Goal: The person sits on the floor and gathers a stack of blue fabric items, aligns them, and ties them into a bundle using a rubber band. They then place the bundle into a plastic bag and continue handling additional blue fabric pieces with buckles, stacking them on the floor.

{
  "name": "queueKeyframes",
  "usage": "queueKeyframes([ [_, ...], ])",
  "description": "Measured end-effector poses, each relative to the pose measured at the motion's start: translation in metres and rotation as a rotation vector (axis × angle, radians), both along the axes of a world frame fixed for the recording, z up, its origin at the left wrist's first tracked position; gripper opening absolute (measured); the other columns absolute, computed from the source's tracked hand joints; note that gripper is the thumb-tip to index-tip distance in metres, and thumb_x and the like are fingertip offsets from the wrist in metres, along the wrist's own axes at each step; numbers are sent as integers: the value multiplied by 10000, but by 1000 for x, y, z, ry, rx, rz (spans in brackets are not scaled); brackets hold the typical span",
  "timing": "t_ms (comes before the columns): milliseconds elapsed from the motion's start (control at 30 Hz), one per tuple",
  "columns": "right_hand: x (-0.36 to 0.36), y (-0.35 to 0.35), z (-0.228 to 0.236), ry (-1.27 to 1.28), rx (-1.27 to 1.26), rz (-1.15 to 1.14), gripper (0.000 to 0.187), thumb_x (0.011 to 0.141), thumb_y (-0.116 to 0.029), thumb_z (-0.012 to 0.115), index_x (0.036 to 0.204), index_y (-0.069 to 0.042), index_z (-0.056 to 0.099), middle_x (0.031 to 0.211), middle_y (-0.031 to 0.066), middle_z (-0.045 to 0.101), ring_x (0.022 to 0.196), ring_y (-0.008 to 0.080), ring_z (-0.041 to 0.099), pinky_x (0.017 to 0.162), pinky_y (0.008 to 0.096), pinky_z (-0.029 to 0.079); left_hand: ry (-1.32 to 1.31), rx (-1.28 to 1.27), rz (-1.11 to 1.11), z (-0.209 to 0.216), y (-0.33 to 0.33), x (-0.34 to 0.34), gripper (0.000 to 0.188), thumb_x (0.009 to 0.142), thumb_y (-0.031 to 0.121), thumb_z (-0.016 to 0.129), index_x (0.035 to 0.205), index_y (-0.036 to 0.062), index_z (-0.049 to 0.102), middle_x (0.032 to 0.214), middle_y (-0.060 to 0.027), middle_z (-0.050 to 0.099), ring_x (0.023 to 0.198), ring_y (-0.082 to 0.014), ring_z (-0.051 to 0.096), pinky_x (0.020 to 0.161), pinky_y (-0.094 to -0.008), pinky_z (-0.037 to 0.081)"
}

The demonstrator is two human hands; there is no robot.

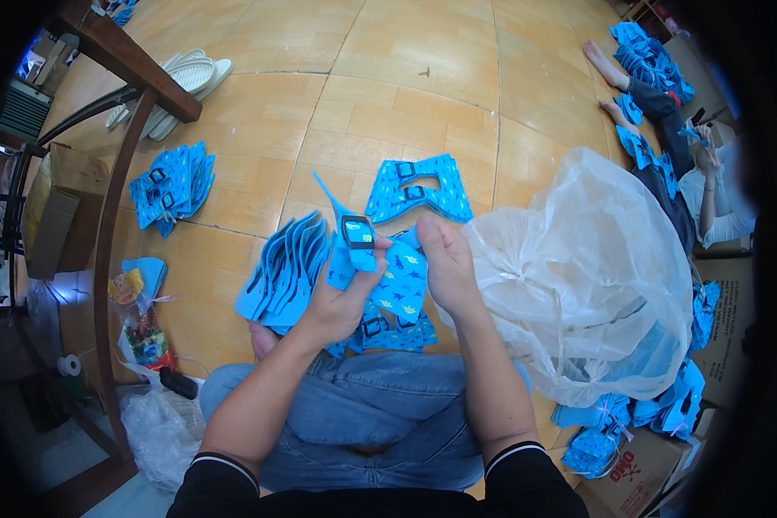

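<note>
My left hand (341, 302) and my right hand (451, 269) together hold a blue dinosaur-print piece (402, 285) above my lap. Its strap end with a black buckle (356, 231) stands up by the left fingers, while the right thumb presses on the opposite end. Just left of the hands lies a fanned stack of plain-blue-backed pieces (278, 274). Beyond the hands is a flat pile of printed pieces (419, 190) with black buckles. More buckled pieces (397, 331) lie below the hands, partly covered by them.
A large translucent plastic bag (578, 285) bulges at my right. Bundled blue pieces (591, 449) and cardboard boxes (639, 470) lie near it. Another pile (173, 188) sits left, near a wooden frame (112, 233) and pale sandals (190, 76). Another person (708, 190) sits at the far right.
</note>
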State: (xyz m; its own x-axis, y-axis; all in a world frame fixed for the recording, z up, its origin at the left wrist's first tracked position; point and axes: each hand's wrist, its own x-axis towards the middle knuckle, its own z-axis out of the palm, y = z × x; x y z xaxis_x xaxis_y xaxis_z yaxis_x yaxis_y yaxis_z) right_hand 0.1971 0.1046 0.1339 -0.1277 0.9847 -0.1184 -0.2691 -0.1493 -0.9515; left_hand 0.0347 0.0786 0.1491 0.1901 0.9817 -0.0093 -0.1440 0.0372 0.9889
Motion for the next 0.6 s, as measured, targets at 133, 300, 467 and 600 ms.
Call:
queueKeyframes([
  [133, 7, 4, -2, -68, 80, -140, 433, 1013, -387, 419, 938, -22, 638, 841, 41, 636, 758, 82, 557, 664, 239, 446, -173, -174, -19, -4, 3, -8, 266, 880, 69, 582, 1144, 40, 564, 951, -20, 589, 877, -93, 544, 802, -254, 439],
  [300, 22, 19, -3, -607, 405, -287, 353, 996, -304, 487, 1147, -2, 590, 952, 59, 642, 850, 104, 582, 744, 255, 478, -303, -383, -222, 0, 12, -30, 419, 735, 92, 608, 1144, 10, 565, 1020, -82, 649, 989, -170, 596, 908, -325, 455],
  [467, 39, 14, 0, -129, -48, -26, 352, 968, -248, 562, 1214, 4, 556, 985, 29, 632, 845, 65, 570, 738, 222, 476, -258, -451, -104, 0, 23, -32, 400, 786, 54, 598, 1182, 20, 549, 1003, -88, 651, 936, -147, 616, 841, -293, 490],
  [600, 46, 21, -1, -283, 130, -294, 360, 970, -236, 554, 1215, 28, 549, 1006, 46, 636, 860, 74, 575, 754, 233, 481, -237, -445, 64, -7, 36, -33, 384, 873, 55, 599, 1239, 20, 490, 961, -69, 650, 812, -124, 634, 752, -265, 521],
])
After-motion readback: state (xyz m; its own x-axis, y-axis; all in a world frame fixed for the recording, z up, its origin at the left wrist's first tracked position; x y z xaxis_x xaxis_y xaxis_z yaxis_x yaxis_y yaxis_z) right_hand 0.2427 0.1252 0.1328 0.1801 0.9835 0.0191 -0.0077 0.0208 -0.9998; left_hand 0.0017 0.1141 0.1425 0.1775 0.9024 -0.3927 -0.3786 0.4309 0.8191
